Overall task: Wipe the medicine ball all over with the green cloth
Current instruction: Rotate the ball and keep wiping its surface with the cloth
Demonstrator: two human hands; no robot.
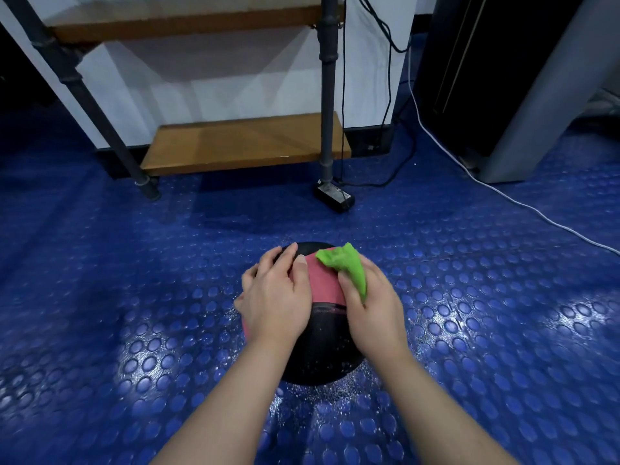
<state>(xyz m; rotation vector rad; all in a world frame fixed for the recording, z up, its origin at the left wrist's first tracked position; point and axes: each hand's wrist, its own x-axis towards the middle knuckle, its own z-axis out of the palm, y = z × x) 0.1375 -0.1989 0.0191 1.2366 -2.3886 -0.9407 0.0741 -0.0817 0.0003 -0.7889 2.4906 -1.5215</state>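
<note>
Blue studded rubber flooring [469, 330] filled most of the head view and ran out of frame on three sides; bright glare patches near the bottom corners washed out its raised discs. Behind it stood a pipe-framed shelf unit [245, 142] with wooden boards, its upper part cut off by the top edge. A dark cabinet [486, 78] at upper right was likewise cropped, and its face was too dim to make out. Black cables [389, 95] and a white cable [503, 193] trailed across the floor, the white one leaving the frame at right; a small black power adapter [333, 194] lay by the shelf's right post.

The medicine ball [318, 347] sat on the floor at lower centre, black with a dull red panel across its top and a fine speckling on its near side. Both hands and forearms hid much of its upper surface and its left and right flanks. The left hand [273, 297] lay flat on the ball's left top, fingers spread. The right hand [372, 303] rested on the right top, thumb and fingers pinching the green cloth [345, 263], which was bunched and pressed to the red panel; its lower folds disappeared under the fingers.
</note>
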